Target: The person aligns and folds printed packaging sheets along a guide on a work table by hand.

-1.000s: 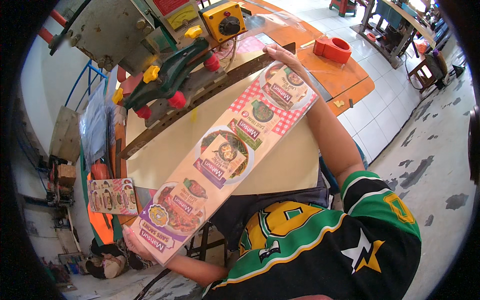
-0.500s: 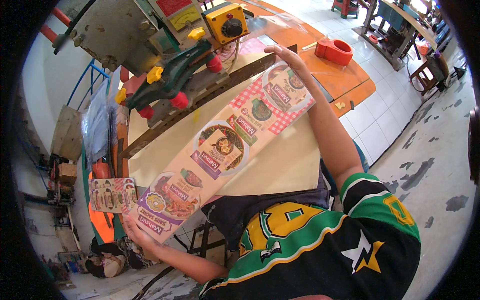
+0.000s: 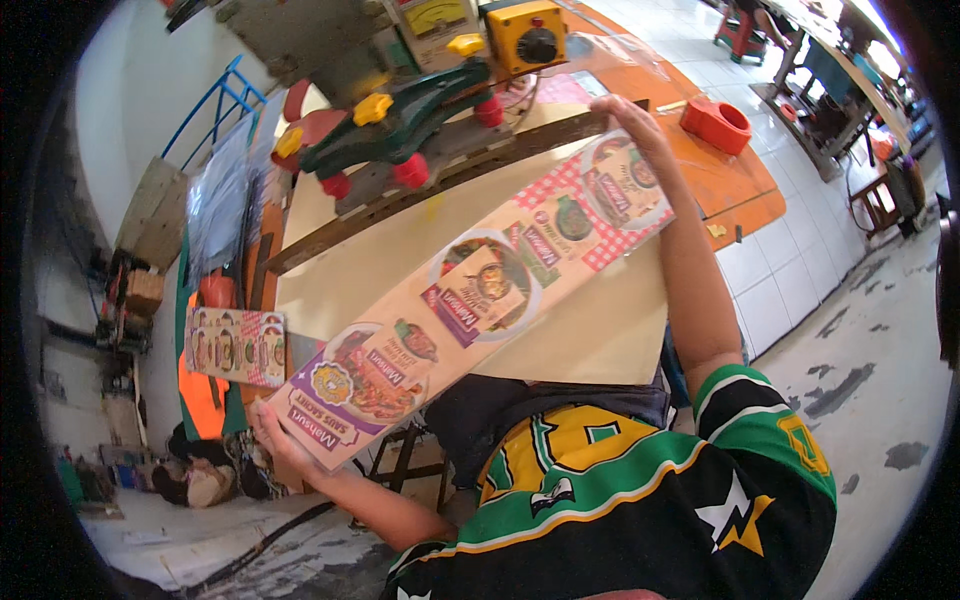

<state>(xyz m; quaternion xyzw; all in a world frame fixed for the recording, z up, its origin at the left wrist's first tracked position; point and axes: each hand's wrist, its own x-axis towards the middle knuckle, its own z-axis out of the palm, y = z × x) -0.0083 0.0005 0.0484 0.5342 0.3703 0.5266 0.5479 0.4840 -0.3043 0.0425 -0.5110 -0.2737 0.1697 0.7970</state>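
Observation:
A long printed panel (image 3: 480, 290) with food pictures, a purple label and red checks runs slantwise in front of me, with a glossy, see-through edge. My left hand (image 3: 283, 440) is closed on its near left end. At the far right end, my right hand (image 3: 640, 130) grips the edge, its fingers partly hidden behind the panel. Underneath lies a pale cream work surface (image 3: 610, 340). Just beyond stands a machine with a dark green bracket (image 3: 425, 115), yellow knobs and red feet above a long metal bar (image 3: 440, 185).
Similar printed pieces (image 3: 235, 345) lie at the left, near a clear plastic sheet (image 3: 218, 205) and an orange piece (image 3: 203, 400). A red ring-shaped holder (image 3: 715, 125) sits on the orange tabletop (image 3: 745, 195) at the right. A yellow control box (image 3: 527, 38) is at the back.
The whole view has shifted, so the machine and tabletop appear farther right. Both hands keep their hold on the panel, which stays slanted over the cream surface.

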